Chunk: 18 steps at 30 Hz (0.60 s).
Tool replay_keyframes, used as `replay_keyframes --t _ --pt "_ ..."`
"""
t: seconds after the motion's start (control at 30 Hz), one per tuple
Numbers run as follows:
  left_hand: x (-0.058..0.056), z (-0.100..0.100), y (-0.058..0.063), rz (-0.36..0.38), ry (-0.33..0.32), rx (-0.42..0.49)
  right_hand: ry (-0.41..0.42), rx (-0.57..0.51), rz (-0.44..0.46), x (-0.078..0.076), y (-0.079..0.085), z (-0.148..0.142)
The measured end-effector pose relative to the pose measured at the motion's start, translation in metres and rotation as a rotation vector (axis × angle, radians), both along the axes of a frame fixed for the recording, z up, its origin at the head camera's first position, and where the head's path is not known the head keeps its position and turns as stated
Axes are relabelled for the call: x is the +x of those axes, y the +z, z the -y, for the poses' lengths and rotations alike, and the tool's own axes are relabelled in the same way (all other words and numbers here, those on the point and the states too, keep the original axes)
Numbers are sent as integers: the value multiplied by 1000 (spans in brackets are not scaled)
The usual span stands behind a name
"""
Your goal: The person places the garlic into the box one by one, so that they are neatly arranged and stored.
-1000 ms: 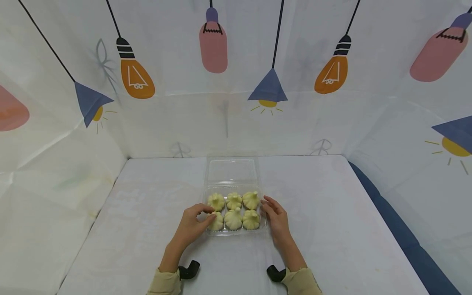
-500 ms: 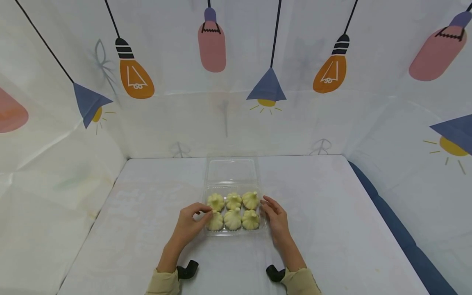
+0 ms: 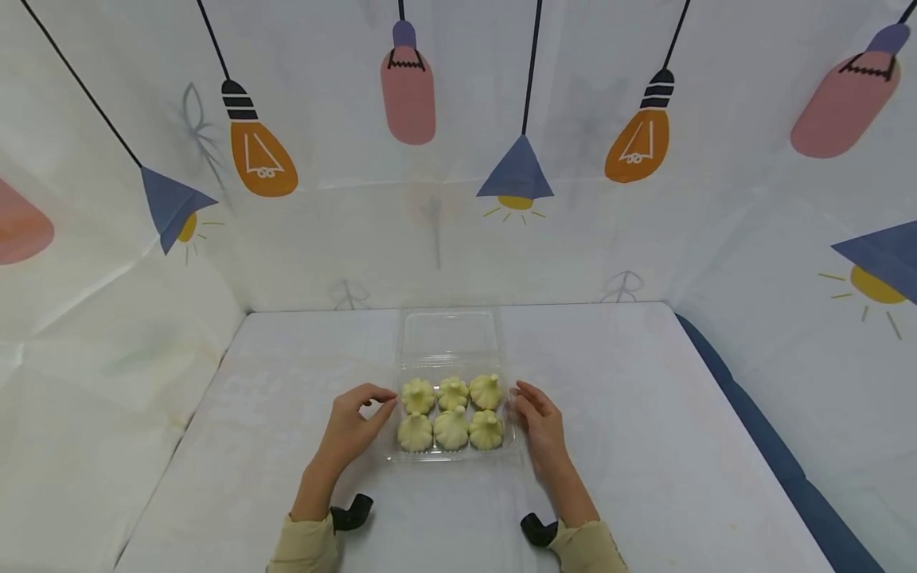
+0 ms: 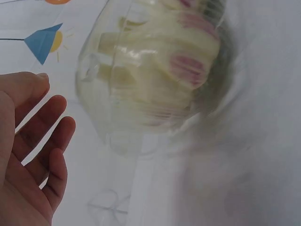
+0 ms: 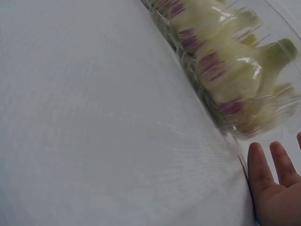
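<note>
A clear plastic clamshell box [image 3: 450,458] lies on the table with its lid [image 3: 450,330] folded back toward the wall. Several pale garlic bulbs [image 3: 451,430] sit in it in two rows, stems up. My left hand [image 3: 349,430] is at the box's left side, holding nothing; in the left wrist view its loosely bent fingers [image 4: 66,129] are apart from the plastic. At the right side is my right hand [image 3: 544,434], its fingertips close to the box wall. The right wrist view has the fingers [image 5: 282,162] just below the box corner; contact cannot be told.
The table [image 3: 645,446] has a white cover. Behind it and at both sides hang white sheets [image 3: 322,239] printed with lamps. A dark blue strip [image 3: 766,430] runs along the right edge. A black curved piece [image 3: 353,512] is on the left wrist, another [image 3: 537,530] on the right.
My left hand has drawn back to the left, away from the front left garlic bulb, which now shows whole. The right hand stays almost in place. The view has shifted slightly.
</note>
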State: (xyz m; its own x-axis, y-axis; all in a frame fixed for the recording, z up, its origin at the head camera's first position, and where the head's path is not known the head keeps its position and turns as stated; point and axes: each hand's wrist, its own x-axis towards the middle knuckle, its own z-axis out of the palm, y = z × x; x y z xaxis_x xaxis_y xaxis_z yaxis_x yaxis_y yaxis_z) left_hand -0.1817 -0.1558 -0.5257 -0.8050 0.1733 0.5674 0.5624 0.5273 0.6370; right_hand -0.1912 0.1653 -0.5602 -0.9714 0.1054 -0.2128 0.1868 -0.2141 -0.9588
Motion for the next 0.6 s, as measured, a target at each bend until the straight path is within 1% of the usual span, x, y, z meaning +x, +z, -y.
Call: replay_keyframes --t 0.07,0.17,0.33,0.43,0.6 --pt "-3 2 3 9 6 -6 4 23 0 -3 1 -3" --pt "-8 6 8 44 21 -27 14 55 0 -10 5 -7" --pt "-15 12 15 115 41 -94 28 42 11 -25 11 -15" --pt "-21 17 16 158 48 -125 47 50 30 -34 14 -19" --pt "-34 29 16 266 40 -125 76 103 46 -50 17 -25"
